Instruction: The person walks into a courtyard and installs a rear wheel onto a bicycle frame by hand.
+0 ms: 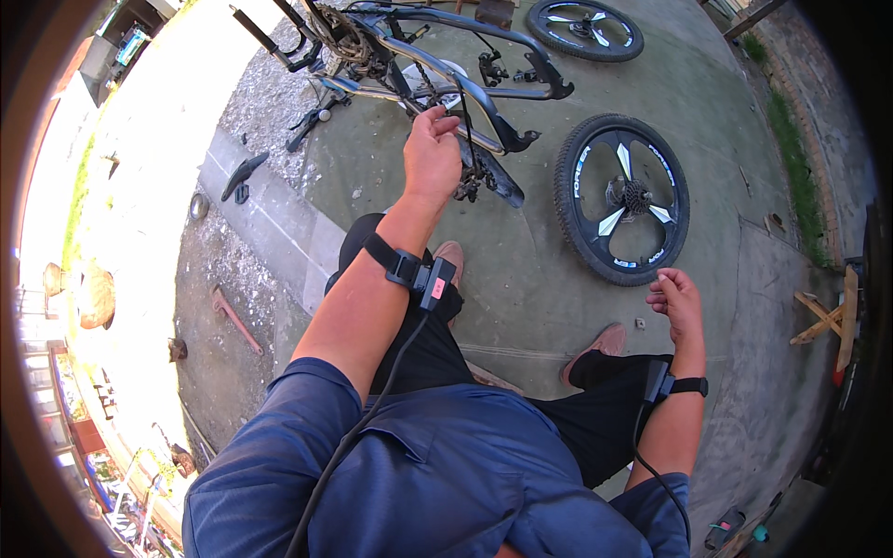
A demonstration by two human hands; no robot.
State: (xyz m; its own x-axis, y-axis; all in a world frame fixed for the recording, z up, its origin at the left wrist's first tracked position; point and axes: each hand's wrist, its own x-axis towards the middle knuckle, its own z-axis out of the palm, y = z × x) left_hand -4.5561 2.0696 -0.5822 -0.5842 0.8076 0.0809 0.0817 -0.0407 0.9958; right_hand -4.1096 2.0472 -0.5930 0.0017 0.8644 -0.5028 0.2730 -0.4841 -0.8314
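Note:
My left hand [433, 156] is raised to the bicycle frame [484, 98], its fingers curled together beside a slim tube and the hanging chain [426, 79]. What those fingers grip, if anything, is hidden. The frame is dark grey-blue and has no wheel at this end; a derailleur [473, 179] hangs just right of my left hand. Lower and to the right, my right hand [677, 302] is in the air with thumb and fingers drawn together; I cannot make out anything in them. Closest to it is a black wheel [623, 200] with white-marked spokes and a cassette, lying on the floor.
A second wheel [586, 30] lies at the far right. Left on the ground are a dark curved plastic part [245, 177] and a reddish wrench [237, 321]. A small metal nut-like piece [640, 324] lies near my right shoe. Crossed wooden pieces [826, 321] stand at the right edge.

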